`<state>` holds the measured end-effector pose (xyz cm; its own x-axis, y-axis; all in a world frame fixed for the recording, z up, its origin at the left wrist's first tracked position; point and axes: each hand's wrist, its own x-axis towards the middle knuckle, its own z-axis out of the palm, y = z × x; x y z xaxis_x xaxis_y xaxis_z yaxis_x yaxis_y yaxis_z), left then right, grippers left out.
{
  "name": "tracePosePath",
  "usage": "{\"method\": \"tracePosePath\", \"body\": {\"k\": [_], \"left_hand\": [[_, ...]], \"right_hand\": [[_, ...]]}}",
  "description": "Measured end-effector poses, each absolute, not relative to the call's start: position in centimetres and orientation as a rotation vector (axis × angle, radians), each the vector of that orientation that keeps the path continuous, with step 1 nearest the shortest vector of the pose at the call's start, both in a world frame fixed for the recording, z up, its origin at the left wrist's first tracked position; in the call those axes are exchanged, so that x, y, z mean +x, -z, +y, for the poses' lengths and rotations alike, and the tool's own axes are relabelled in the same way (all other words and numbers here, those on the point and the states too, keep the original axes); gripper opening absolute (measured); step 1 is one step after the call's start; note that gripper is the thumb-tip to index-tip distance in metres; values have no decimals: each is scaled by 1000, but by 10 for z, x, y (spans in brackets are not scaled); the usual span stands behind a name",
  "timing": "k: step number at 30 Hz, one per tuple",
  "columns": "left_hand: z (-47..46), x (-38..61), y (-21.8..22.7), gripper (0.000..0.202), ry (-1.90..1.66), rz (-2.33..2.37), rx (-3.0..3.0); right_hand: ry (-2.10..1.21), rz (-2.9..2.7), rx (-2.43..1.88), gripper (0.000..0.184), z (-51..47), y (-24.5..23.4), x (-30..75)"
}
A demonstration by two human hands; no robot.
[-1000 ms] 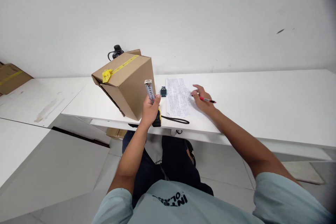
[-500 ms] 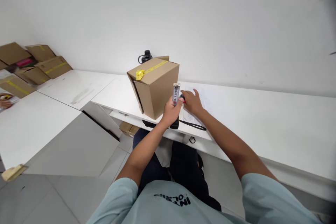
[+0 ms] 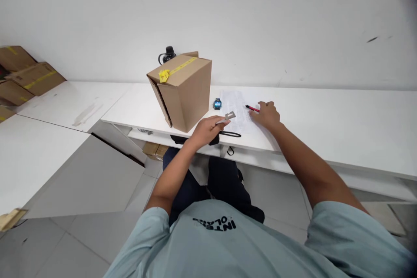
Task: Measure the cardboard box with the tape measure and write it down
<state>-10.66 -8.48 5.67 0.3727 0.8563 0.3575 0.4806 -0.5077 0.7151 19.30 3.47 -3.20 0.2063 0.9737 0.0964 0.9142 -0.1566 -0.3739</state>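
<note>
My left hand is closed around a slim pack with a pale slotted tab that points right, held just above the table's front edge. The rest of the pack is hidden in my fingers. In my right hand is a red and black pen, its dark end pointing left over a printed paper sheet. A blue-faced wristwatch lies beside the sheet's left edge. Left of the watch stands a cardboard box with yellow tape and a crumpled yellow tape end on top.
A black bottle stands behind the box by the wall. A black strap loop lies at the front edge of the white table. Taped cartons are stacked far left, and small boxes sit below the table.
My right hand has moved right, away from my left hand and the watch, with the pen in it. My left hand has tipped the pack from upright to pointing right. The view has shifted.
</note>
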Motion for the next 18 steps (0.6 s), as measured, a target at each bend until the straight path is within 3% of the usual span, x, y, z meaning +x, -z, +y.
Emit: {"method": "tracePosePath", "body": {"k": [4, 9, 11, 14, 16, 18], "left_hand": [[-74, -113, -80, 41, -838, 1051, 2405], [-67, -105, -145, 39, -1094, 1093, 2414], [-67, -96, -182, 40, -1264, 1021, 2378], [-69, -78, -234, 35, -1519, 834, 2351], [-69, -64, -263, 59, -1641, 876, 2428], [-63, -50, -292, 113, -1551, 1350, 2516]], "right_hand": [[-187, -1867, -2031, 72, 30, 24, 202], [-245, -2083, -1358, 73, 9, -7, 171], [-349, -2189, -1088, 85, -11, -18, 149], [-459, -2182, -847, 116, -36, -26, 113], [-426, -2106, -801, 135, -44, -28, 90], [-312, -2016, -803, 144, -41, -31, 72]]}}
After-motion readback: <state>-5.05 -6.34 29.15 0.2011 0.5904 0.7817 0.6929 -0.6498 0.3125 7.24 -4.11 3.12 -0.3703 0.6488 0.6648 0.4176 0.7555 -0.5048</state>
